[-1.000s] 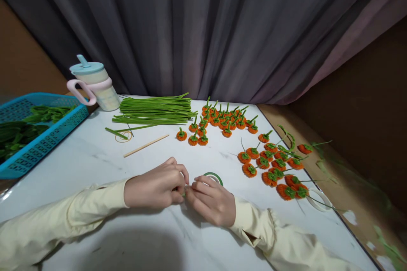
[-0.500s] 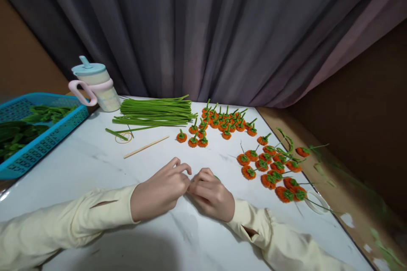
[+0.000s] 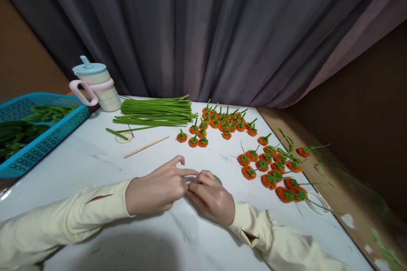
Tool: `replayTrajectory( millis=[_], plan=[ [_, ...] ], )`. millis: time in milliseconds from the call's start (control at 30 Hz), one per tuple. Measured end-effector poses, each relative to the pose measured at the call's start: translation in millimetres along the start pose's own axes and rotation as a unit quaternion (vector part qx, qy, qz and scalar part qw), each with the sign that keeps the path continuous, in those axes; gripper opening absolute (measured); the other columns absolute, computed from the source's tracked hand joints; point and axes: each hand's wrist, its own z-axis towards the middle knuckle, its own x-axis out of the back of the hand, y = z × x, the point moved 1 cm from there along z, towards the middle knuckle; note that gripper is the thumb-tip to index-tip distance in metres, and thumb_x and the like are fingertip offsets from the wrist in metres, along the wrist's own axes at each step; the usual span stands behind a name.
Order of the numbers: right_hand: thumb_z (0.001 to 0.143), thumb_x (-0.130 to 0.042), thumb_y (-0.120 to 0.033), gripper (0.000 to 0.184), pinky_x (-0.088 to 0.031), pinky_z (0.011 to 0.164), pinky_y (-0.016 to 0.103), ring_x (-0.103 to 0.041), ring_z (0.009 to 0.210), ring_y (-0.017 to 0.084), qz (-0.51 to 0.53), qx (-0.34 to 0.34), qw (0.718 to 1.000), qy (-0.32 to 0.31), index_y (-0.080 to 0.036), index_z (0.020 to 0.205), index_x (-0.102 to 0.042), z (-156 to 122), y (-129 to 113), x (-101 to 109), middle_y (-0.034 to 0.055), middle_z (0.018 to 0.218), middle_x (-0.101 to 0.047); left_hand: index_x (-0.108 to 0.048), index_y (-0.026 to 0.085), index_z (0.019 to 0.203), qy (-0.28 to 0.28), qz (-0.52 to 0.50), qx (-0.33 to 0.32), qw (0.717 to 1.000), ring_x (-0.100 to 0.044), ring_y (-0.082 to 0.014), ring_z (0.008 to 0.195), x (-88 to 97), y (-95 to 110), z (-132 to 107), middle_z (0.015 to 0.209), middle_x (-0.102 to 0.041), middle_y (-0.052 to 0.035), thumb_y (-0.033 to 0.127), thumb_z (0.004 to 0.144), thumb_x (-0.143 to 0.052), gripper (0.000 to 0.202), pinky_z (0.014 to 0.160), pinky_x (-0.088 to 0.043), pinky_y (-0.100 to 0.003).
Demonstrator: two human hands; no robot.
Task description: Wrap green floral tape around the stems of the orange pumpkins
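My left hand [image 3: 160, 188] and my right hand [image 3: 213, 197] meet low over the white tabletop, fingertips close together. The left thumb side is pinched, while its index finger reaches across to the right hand's fingers. My right hand is curled closed. Behind its knuckles shows the curved rim of a green round thing [image 3: 218, 179], mostly hidden. What lies between the fingertips is too small and covered to make out. To the right of the hands lie several small orange fuzzy fruits [image 3: 248, 172] with green tops and thin wire stems.
Farther back are a bundle of green pipe cleaners [image 3: 155, 110], more orange fruits [image 3: 226, 134] with green stalks, a wooden stick [image 3: 146, 147] and a rubber band [image 3: 120, 139]. A lidded cup [image 3: 108, 97] and blue basket [image 3: 41, 148] stand left; a white ring [image 3: 318, 209] lies right.
My left hand has shifted slightly left and down, and its index finger has straightened toward the right hand. A little more of the green rim shows behind my right hand.
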Motion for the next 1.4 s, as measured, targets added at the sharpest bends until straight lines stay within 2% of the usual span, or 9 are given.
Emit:
replayTrajectory(
  millis=[100,200,367,500,667,933,1033,1167,1400],
  plan=[
    [0.084,-0.044,-0.002,0.015,-0.04,0.066,0.031,-0.045,0.068,0.015,-0.03,0.047,0.998,-0.008,-0.009,0.089,-0.056,-0.5,-3.3,-0.3,0.0051,0.064,-0.056,-0.057,0.017,0.064,-0.026,-0.001,-0.03,0.999,-0.052,-0.0219,0.106,3.7,-1.9,-1.4,0.071,-0.066,-0.0038,0.004,0.071,-0.054,0.015,0.094,-0.025,-0.038],
    [0.083,-0.042,0.0,0.017,-0.038,0.064,0.032,-0.045,0.066,0.016,-0.029,0.044,0.999,-0.013,-0.009,0.088,-0.055,-1.2,-3.8,1.2,0.005,0.063,-0.057,-0.056,0.016,0.064,-0.008,0.041,-0.006,0.999,-0.047,-0.025,0.115,-0.5,-2.2,-2.2,0.065,-0.065,-0.004,0.007,0.076,-0.055,0.015,0.095,-0.024,-0.042],
    [0.085,-0.045,-0.006,0.013,-0.04,0.063,0.03,-0.046,0.065,0.015,0.045,-0.06,0.997,0.016,-0.012,0.081,-0.057,-0.3,0.7,5.5,0.0038,0.063,-0.052,-0.058,0.014,0.074,0.087,0.13,0.037,0.987,-0.045,-0.0275,0.118,-8.8,-1.8,0.3,0.079,-0.066,-0.0062,0.011,0.084,-0.052,0.013,0.095,-0.026,-0.047],
    [0.087,-0.05,-0.015,0.012,-0.044,0.063,0.029,-0.049,0.063,0.013,0.103,-0.144,0.984,0.029,-0.015,0.079,-0.059,-0.1,5.3,6.6,0.0026,0.064,-0.053,-0.056,0.014,0.066,0.142,0.168,0.015,0.975,-0.054,-0.0242,0.103,-5.6,-1.6,3.1,0.065,-0.062,-0.0027,0.008,0.087,-0.047,0.023,0.093,-0.03,-0.045],
    [0.087,-0.049,-0.018,0.011,-0.046,0.066,0.029,-0.053,0.066,0.014,0.116,-0.163,0.98,0.014,-0.017,0.084,-0.059,-0.4,7.3,5.8,0.003,0.068,-0.056,-0.057,0.013,0.061,0.181,0.177,-0.014,0.967,-0.056,-0.02,0.096,-9.4,-1.5,5.1,0.056,-0.058,-0.0021,0.006,0.09,-0.04,0.034,0.095,-0.031,-0.043],
    [0.087,-0.041,-0.009,0.016,-0.045,0.064,0.029,-0.047,0.071,0.017,-0.005,-0.065,0.998,-0.005,-0.012,0.09,-0.057,-2.3,4.9,4.9,0.0062,0.071,-0.052,-0.057,0.014,0.058,0.132,0.103,0.0,0.986,-0.053,-0.0183,0.102,-10.0,-2.3,3.3,0.052,-0.057,-0.0009,0.004,0.084,-0.046,0.029,0.106,-0.015,-0.047],
    [0.086,-0.04,-0.003,0.019,-0.043,0.062,0.031,-0.047,0.07,0.018,-0.093,0.027,0.995,-0.006,-0.007,0.094,-0.056,-1.9,1.9,6.2,0.0081,0.069,-0.055,-0.053,0.016,0.054,0.077,-0.016,0.035,0.996,-0.054,-0.0178,0.101,-5.3,-7.4,2.1,0.052,-0.058,0.0017,0.001,0.074,-0.053,0.025,0.105,-0.012,-0.048],
    [0.084,-0.047,-0.002,0.018,-0.042,0.061,0.033,-0.051,0.072,0.02,-0.172,0.13,0.977,-0.004,-0.002,0.1,-0.056,-1.8,-0.8,8.1,0.0113,0.072,-0.062,-0.048,0.015,0.048,0.019,-0.169,0.08,0.982,-0.058,-0.0141,0.092,-2.6,-13.5,1.2,0.052,-0.057,0.0058,0.003,0.072,-0.059,0.029,0.102,-0.016,-0.042],
    [0.087,-0.046,-0.005,0.016,-0.041,0.061,0.033,-0.052,0.072,0.018,-0.136,0.099,0.986,0.006,-0.006,0.099,-0.056,-2.2,0.9,5.7,0.0108,0.078,-0.065,-0.05,0.014,0.061,0.035,-0.112,0.105,0.988,-0.053,-0.0188,0.1,-6.6,-5.6,-1.9,0.061,-0.06,0.0025,0.015,0.081,-0.058,0.022,0.101,-0.011,-0.047]
  ],
)
